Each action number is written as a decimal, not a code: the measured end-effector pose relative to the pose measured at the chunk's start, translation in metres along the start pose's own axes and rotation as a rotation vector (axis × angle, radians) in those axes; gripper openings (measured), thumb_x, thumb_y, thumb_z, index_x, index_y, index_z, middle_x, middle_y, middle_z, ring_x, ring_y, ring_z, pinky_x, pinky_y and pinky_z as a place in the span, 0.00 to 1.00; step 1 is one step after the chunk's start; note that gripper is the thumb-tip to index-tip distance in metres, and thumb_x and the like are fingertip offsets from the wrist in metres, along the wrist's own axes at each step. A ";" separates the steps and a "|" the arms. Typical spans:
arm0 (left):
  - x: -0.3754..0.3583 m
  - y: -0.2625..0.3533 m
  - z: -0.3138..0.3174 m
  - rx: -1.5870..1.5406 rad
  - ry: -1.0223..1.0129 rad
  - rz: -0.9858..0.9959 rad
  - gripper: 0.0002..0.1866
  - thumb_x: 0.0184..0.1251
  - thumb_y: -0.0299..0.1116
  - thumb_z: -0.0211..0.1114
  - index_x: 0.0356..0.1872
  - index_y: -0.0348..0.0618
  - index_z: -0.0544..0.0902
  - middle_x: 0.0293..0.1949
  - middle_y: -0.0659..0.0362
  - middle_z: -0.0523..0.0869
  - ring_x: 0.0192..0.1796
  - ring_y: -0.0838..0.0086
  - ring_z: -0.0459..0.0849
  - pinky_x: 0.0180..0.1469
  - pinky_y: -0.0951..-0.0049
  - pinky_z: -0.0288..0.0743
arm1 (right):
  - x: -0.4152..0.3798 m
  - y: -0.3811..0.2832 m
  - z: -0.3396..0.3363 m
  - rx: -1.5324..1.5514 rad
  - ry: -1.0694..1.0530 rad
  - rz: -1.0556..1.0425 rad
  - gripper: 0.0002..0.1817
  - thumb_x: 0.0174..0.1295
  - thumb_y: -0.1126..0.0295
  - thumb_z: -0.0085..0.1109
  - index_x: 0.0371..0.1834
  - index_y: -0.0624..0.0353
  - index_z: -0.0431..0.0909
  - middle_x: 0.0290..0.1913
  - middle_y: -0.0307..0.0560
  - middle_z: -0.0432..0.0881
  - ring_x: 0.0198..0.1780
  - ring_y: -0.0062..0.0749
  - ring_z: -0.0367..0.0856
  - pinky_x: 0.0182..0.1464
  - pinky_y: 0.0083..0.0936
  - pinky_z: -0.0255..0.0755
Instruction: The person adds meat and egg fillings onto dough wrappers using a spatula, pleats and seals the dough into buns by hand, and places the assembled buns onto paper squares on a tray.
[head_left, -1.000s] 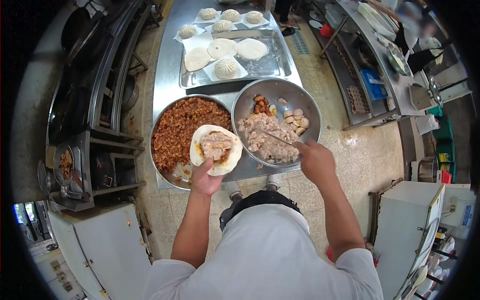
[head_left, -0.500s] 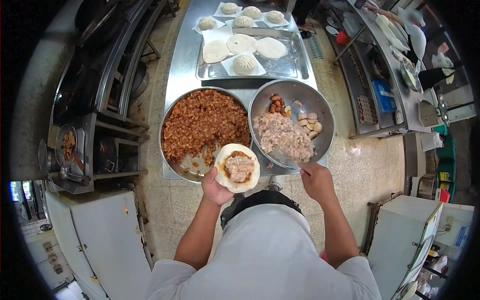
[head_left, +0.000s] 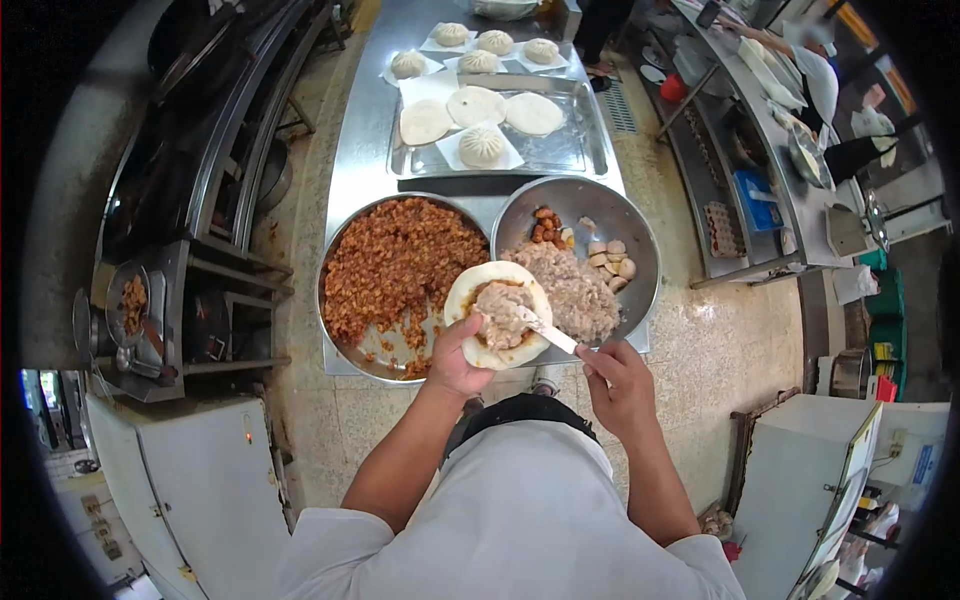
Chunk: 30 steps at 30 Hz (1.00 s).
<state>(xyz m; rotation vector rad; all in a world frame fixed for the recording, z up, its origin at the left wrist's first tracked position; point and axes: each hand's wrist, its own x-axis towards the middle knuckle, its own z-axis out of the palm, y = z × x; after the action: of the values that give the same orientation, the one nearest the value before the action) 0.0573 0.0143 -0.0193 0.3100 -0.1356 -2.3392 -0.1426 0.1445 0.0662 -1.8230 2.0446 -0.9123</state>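
Note:
My left hand (head_left: 460, 362) supports a round dough wrapper (head_left: 460, 297) from beneath, thumb over its edge. Pale minced meat (head_left: 497, 308) with a brown ring around it lies on the wrapper. Closed around the handle of a white spatula (head_left: 555, 335), my right hand (head_left: 617, 378) has the blade touching the meat. Behind my left hand stands a wide metal bowl of brown chopped filling (head_left: 400, 265). Beside it, a second metal bowl (head_left: 640, 225) contains pale minced meat (head_left: 575, 285), light round pieces (head_left: 612, 260) and some reddish-brown chunks (head_left: 547, 225).
Beyond the bowls, a metal tray (head_left: 565, 165) bears flat dough rounds (head_left: 425, 122) and a pleated bun (head_left: 482, 147) on paper. Several more buns (head_left: 478, 62) sit behind it on the steel table (head_left: 355, 150). Another person (head_left: 820, 85) stands at the right-hand counter.
My right hand has lifted the spatula from the meat bowl and brought it left onto the wrapper. My left hand has moved right with the wrapper, whose mound of meat looks larger.

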 end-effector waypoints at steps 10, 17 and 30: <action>0.004 0.010 0.004 0.058 0.042 0.023 0.35 0.59 0.38 0.69 0.69 0.40 0.70 0.65 0.50 0.78 0.66 0.55 0.77 0.72 0.48 0.66 | 0.011 0.005 -0.010 -0.024 -0.041 -0.026 0.15 0.53 0.79 0.65 0.43 0.50 0.88 0.34 0.45 0.79 0.37 0.41 0.81 0.36 0.34 0.76; -0.015 0.047 0.008 0.050 0.058 0.147 0.39 0.60 0.45 0.69 0.71 0.42 0.68 0.67 0.49 0.76 0.69 0.53 0.74 0.72 0.45 0.65 | 0.044 0.034 -0.055 -0.077 -0.028 0.092 0.13 0.56 0.79 0.62 0.42 0.53 0.87 0.36 0.49 0.81 0.37 0.46 0.82 0.39 0.33 0.77; -0.029 0.027 -0.011 0.118 -0.024 0.037 0.41 0.63 0.46 0.69 0.73 0.39 0.64 0.69 0.47 0.73 0.69 0.53 0.74 0.72 0.49 0.66 | 0.094 0.115 0.023 -0.577 -0.143 0.223 0.12 0.67 0.70 0.46 0.41 0.62 0.81 0.39 0.58 0.83 0.39 0.52 0.86 0.39 0.45 0.81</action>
<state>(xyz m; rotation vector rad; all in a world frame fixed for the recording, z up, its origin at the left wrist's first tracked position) 0.0986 0.0152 -0.0198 0.3350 -0.2894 -2.3036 -0.2385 0.0500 -0.0007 -1.7798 2.5213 -0.1255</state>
